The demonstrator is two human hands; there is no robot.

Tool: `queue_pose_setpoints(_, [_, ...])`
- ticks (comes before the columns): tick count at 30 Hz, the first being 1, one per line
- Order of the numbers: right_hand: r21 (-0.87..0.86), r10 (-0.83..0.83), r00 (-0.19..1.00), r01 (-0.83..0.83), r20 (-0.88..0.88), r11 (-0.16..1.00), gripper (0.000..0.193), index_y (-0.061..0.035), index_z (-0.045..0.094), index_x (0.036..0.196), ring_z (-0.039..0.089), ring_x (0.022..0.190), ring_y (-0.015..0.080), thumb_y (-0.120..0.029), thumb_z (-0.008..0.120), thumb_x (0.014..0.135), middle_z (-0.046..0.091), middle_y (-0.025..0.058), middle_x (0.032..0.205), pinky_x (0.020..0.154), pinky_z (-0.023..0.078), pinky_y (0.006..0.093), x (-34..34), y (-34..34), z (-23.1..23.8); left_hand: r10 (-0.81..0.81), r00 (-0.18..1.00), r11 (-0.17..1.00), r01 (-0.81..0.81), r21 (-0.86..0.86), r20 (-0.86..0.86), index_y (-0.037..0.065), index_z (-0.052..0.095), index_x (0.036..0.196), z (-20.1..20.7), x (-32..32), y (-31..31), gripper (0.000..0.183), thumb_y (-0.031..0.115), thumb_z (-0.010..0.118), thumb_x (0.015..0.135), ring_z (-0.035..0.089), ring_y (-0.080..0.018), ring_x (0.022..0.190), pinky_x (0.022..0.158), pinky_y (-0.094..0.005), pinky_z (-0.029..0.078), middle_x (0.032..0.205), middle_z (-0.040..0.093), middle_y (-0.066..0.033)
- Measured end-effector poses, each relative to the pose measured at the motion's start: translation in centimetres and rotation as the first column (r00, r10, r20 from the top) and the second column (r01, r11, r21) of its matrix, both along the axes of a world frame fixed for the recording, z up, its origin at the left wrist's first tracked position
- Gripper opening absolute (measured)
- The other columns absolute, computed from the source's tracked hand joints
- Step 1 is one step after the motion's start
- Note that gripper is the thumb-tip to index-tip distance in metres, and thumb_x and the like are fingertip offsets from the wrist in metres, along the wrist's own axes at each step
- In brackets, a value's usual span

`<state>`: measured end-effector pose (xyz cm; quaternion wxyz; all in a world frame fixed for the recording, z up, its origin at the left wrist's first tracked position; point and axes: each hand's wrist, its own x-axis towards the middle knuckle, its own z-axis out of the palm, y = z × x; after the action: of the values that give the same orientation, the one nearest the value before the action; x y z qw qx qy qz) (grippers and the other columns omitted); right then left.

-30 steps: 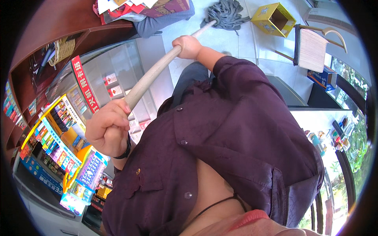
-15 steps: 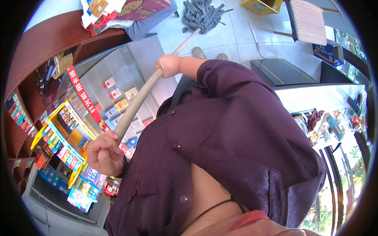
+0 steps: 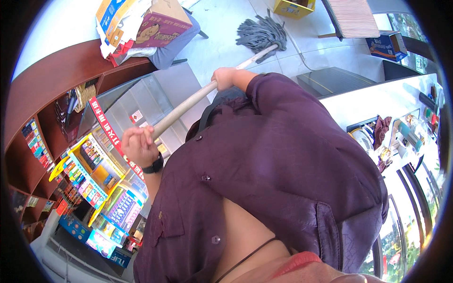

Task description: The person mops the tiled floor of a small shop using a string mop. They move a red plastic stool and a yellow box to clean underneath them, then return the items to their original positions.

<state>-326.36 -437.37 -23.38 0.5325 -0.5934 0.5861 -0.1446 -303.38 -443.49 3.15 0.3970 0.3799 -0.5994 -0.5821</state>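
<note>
A mop with a pale wooden handle (image 3: 185,107) slants across in front of me. Its grey string head (image 3: 262,34) lies on the tiled floor at the far side. My left hand (image 3: 140,147), with a dark band on the wrist, is closed round the upper end of the handle. Farther along, toward the mop head, my right hand (image 3: 224,78) grips the same handle in a fist.
A glass display counter (image 3: 137,101) and brown shelves (image 3: 35,101) with small packs stand at left. Cardboard boxes (image 3: 160,26) are stacked behind them. A striped chair (image 3: 351,19), a yellow box (image 3: 293,8) and a blue box (image 3: 387,46) stand at far right, beyond a white counter (image 3: 377,92).
The mop head has swung to the right and a little nearer across the tiles. Both hands have shifted right with the handle, the left also moving farther away; the view has turned slightly.
</note>
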Motion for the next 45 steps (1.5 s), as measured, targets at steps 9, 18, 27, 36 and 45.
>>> queue_pose_setpoints(9, [-0.074,-0.314,0.938,0.307,-0.147,0.949,0.020,-0.0118,0.067,0.085,0.063,0.084,0.0337,-0.022,0.063,0.069,0.067,0.0138,0.084,0.078,0.050,0.0416,-8.8,6.5,-1.4,-0.422,0.890,0.903,0.429,0.002,-0.171,0.000,0.057,0.079,-1.7,-12.3,-1.0,0.018,-0.001,0.041,0.086,0.038,-0.0108,0.043,0.064,-0.0364,0.047,0.049,0.036,0.0013])
queue_pose_setpoints(18, [-0.306,-0.612,0.679,0.530,-0.406,0.791,0.037,-0.0104,0.067,0.086,0.058,0.096,0.0316,-0.042,0.073,0.069,0.063,0.0108,0.093,0.084,0.047,0.0416,-17.4,13.0,8.0,-0.812,0.570,0.576,0.817,-0.014,-0.129,-0.005,0.059,0.089,5.1,-27.6,3.5,0.016,0.002,0.045,0.086,0.048,-0.0082,0.053,0.057,-0.0231,0.044,0.066,0.053,-0.0031])
queue_pose_setpoints(27, [-0.486,-0.920,-0.049,0.837,0.389,-0.251,0.021,-0.0058,0.059,0.079,0.050,0.063,0.0077,-0.023,0.071,0.083,0.055,-0.0021,0.068,0.056,0.043,0.0237,-22.3,18.7,17.0,-0.926,0.314,0.301,0.949,0.094,-0.208,-0.001,0.052,0.119,0.5,-39.7,1.6,0.032,0.015,0.051,0.090,0.056,-0.0171,0.105,0.092,-0.0321,0.043,0.107,0.058,-0.0063])
queue_pose_setpoints(36, [-0.423,-0.655,-0.270,0.581,0.706,-0.695,0.023,-0.0064,0.036,0.069,0.036,0.050,0.0093,-0.003,0.047,0.089,0.040,0.0019,0.055,0.046,0.032,0.0249,-29.2,22.3,15.8,-0.899,0.064,0.250,0.887,0.389,0.434,0.005,0.062,0.103,-21.7,-51.7,-10.7,0.026,0.022,0.065,0.083,0.058,-0.0100,0.074,0.063,-0.0259,0.048,0.090,0.064,-0.0028])
queue_pose_setpoints(45, [-0.527,-0.754,-0.348,0.554,0.558,-0.645,0.023,-0.0085,0.035,0.068,0.033,0.046,0.0111,-0.005,0.042,0.089,0.035,0.0009,0.051,0.046,0.032,0.0266,-34.8,16.4,15.8,-0.541,-0.319,0.179,0.860,0.477,0.778,0.005,0.060,0.108,-38.9,-63.1,-17.6,0.037,0.026,0.061,0.078,0.055,-0.0322,0.108,0.086,-0.0399,0.048,0.108,0.059,-0.0178])
